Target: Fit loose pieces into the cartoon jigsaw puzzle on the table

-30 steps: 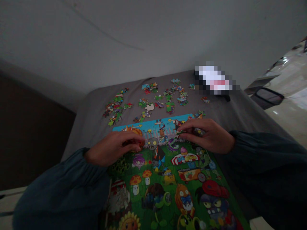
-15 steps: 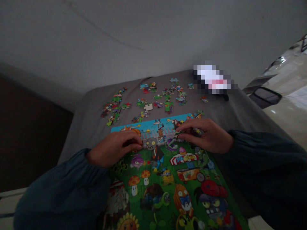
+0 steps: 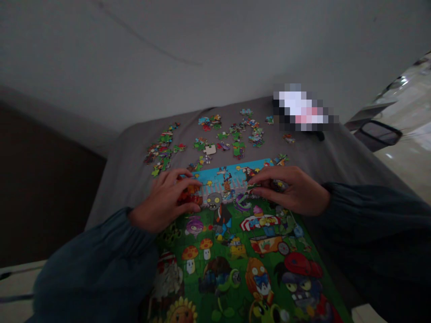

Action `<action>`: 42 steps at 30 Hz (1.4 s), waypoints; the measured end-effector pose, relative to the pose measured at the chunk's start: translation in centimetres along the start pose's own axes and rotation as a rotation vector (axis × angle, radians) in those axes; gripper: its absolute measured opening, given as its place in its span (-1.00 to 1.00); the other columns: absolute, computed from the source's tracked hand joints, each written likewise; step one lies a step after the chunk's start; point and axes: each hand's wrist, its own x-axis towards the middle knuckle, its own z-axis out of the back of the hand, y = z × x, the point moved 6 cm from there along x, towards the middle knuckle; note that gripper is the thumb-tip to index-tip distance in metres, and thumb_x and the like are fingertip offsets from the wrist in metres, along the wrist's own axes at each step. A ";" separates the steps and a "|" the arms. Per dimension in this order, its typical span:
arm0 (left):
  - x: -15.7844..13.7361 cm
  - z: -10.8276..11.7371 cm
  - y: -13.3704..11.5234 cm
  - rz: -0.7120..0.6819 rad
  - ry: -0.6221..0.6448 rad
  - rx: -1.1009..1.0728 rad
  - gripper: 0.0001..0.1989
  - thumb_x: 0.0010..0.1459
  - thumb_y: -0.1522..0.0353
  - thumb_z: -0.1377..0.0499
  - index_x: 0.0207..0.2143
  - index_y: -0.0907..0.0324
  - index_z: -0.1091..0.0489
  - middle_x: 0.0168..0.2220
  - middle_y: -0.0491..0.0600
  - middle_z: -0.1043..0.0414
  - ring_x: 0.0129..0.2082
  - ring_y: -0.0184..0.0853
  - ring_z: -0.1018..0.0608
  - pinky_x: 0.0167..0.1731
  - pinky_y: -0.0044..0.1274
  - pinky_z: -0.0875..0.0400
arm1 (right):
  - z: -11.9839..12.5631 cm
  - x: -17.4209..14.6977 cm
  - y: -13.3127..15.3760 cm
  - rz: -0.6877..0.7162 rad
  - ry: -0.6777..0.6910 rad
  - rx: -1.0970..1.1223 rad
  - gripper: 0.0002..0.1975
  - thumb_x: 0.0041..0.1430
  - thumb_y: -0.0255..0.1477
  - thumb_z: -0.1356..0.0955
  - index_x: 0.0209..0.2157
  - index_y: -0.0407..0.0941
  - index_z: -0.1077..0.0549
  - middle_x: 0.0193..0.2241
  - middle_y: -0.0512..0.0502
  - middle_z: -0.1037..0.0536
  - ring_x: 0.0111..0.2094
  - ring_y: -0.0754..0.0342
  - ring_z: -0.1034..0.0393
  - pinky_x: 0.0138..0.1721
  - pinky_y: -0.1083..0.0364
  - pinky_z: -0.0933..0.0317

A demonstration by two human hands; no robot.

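A jigsaw puzzle (image 3: 232, 264) with cartoon zombies and plants lies in front of me, its blue sky edge pointing away. My left hand (image 3: 170, 197) rests over its upper left corner, fingers apart and thumb stretched out, holding nothing that I can see. Over the upper right part, my right hand (image 3: 289, 188) has thumb and fingers closed in a pinch around a small, dark greenish puzzle piece, mostly hidden by the fingers. Beyond the far edge, loose pieces are scattered, among them a pale piece (image 3: 209, 149) lying face down.
Everything lies on a grey cloth (image 3: 131, 152) that reaches to a pale wall (image 3: 161, 58). A blurred-out device with a lit screen (image 3: 299, 107) stands at the back right. Several loose pieces (image 3: 161, 152) form a strip at the left. A dark loop-shaped object (image 3: 380, 133) is beyond the right edge.
My left hand's fingers were closed together near the zombie's head; they have spread and lifted toward the upper left corner. My right hand keeps its pinch in the same place.
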 end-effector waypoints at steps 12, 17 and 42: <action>-0.4 -0.6 1.0 0.176 0.039 0.107 -0.41 0.11 -0.10 -0.21 0.12 -0.07 -0.34 0.32 0.03 -0.11 0.27 0.15 -0.19 0.10 -0.05 -0.25 | 0.0 0.1 -0.1 -0.008 -0.020 0.038 -0.80 0.29 -0.34 -0.40 -0.17 -0.19 -0.59 -0.48 -0.01 -0.55 -0.51 0.22 -0.38 -0.46 0.21 -0.26; -0.8 0.4 -0.1 0.115 0.029 0.136 -0.50 0.24 -0.04 -0.10 0.13 -0.04 -0.29 0.34 0.05 -0.12 0.28 0.15 -0.20 0.09 0.00 -0.25 | 0.0 0.1 -0.4 -0.051 -0.012 0.098 -0.78 0.27 -0.36 -0.41 -0.13 -0.20 -0.59 -0.47 -0.03 -0.58 -0.49 0.20 -0.41 -0.46 0.20 -0.28; -0.7 0.0 -0.4 -0.028 -0.047 0.283 -0.49 0.40 0.00 0.23 0.29 -0.15 -0.11 0.33 -0.01 -0.17 0.30 0.02 -0.21 0.06 -0.10 -0.21 | -2.1 -0.1 0.2 0.107 0.156 -0.299 -0.65 0.32 -0.30 -0.37 0.07 -0.15 -0.53 0.09 -0.27 -0.48 0.10 -0.13 -0.25 0.16 -0.20 -0.14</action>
